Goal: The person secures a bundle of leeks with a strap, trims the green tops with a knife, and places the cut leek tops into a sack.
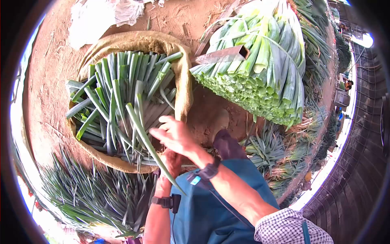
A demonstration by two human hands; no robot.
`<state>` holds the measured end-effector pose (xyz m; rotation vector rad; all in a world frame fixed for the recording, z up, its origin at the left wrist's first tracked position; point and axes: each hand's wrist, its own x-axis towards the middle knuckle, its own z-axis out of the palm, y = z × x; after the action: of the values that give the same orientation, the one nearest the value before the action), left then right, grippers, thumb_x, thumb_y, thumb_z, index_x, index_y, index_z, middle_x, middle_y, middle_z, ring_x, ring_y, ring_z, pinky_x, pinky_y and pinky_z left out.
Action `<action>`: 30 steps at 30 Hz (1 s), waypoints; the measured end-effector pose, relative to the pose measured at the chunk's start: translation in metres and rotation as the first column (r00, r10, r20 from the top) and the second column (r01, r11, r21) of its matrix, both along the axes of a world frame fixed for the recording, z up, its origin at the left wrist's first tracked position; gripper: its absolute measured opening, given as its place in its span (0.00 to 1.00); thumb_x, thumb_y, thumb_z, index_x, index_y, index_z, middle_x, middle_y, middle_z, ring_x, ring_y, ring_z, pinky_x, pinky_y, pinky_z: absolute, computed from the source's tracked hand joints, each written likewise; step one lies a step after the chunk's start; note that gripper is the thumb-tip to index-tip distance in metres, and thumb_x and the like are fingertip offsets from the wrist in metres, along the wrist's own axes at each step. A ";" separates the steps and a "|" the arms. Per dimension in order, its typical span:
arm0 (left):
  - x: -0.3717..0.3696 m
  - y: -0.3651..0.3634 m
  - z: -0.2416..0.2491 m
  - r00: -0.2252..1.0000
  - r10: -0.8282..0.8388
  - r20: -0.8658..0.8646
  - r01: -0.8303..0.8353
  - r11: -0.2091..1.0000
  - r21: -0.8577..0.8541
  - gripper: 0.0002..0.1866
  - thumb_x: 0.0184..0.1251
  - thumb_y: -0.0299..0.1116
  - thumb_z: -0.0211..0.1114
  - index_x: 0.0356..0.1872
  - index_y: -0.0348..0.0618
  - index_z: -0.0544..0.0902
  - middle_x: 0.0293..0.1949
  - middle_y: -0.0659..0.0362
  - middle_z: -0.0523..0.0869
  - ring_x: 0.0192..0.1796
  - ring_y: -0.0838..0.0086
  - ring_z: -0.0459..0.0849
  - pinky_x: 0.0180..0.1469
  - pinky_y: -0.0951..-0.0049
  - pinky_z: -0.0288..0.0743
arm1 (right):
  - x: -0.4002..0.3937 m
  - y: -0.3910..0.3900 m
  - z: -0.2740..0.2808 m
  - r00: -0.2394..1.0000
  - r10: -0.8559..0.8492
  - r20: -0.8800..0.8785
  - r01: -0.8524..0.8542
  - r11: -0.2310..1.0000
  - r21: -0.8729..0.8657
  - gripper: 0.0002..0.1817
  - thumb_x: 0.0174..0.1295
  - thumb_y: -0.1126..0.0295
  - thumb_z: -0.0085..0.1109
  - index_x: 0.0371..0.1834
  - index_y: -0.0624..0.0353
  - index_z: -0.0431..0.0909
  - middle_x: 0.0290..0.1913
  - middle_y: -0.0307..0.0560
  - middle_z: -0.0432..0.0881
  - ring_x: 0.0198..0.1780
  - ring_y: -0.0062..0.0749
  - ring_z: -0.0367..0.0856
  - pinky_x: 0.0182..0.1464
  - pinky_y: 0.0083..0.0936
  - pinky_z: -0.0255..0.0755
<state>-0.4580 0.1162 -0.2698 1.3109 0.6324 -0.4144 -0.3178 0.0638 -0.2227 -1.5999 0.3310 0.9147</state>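
Observation:
My right hand (175, 135) reaches over the right side of a burlap sack (185, 87), its fingers apart and nothing between them. Below it, my left hand (172, 160) is at the sack's near rim, its fingers hidden by the right hand and by leaves. The sack is packed with cut green onion tops (122, 83), most of them standing upright and some slanting outward. One long green onion leaf (148, 144) leans out of the sack and crosses in front of my left wrist. I cannot tell whether my left hand grips anything.
A big tied bundle of green onions (260, 77) lies at upper right, cut ends toward me, with a rusty metal bar (223, 55) against it. More green onions (97, 195) lie at lower left and along the right (268, 146). White plastic sheeting (91, 20) rests on bare soil.

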 end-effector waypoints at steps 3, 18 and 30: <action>0.019 0.030 0.020 0.996 0.036 -0.087 -0.020 0.984 0.179 0.08 0.72 0.35 0.66 0.39 0.42 0.85 0.27 0.67 0.79 0.30 0.81 0.74 0.33 0.78 0.66 | -0.012 -0.068 0.002 0.973 -0.196 0.124 0.208 0.973 -0.097 0.10 0.69 0.66 0.65 0.46 0.60 0.79 0.30 0.35 0.82 0.26 0.15 0.76 0.26 0.19 0.74; 0.079 0.104 0.033 0.979 0.204 0.007 -0.142 0.657 0.740 0.15 0.73 0.40 0.62 0.35 0.35 0.84 0.25 0.62 0.80 0.29 0.78 0.71 0.35 0.70 0.69 | -0.016 -0.166 -0.144 0.945 -0.222 -0.241 0.177 0.965 -0.196 0.11 0.69 0.63 0.62 0.43 0.60 0.81 0.33 0.42 0.85 0.30 0.25 0.83 0.30 0.25 0.77; 0.063 0.098 0.000 0.844 -0.419 -0.334 0.432 0.166 0.886 0.29 0.64 0.37 0.70 0.63 0.31 0.74 0.61 0.41 0.79 0.64 0.49 0.77 0.67 0.56 0.69 | -0.147 -0.455 -0.018 0.995 -0.007 -0.100 -0.071 0.653 -0.754 0.15 0.62 0.62 0.62 0.29 0.67 0.81 0.24 0.53 0.82 0.29 0.37 0.86 0.33 0.33 0.78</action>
<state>-0.3949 0.2140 -0.2696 2.7410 0.4777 -0.5232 -0.4652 -0.3913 -0.2407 -2.3432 0.8448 0.9337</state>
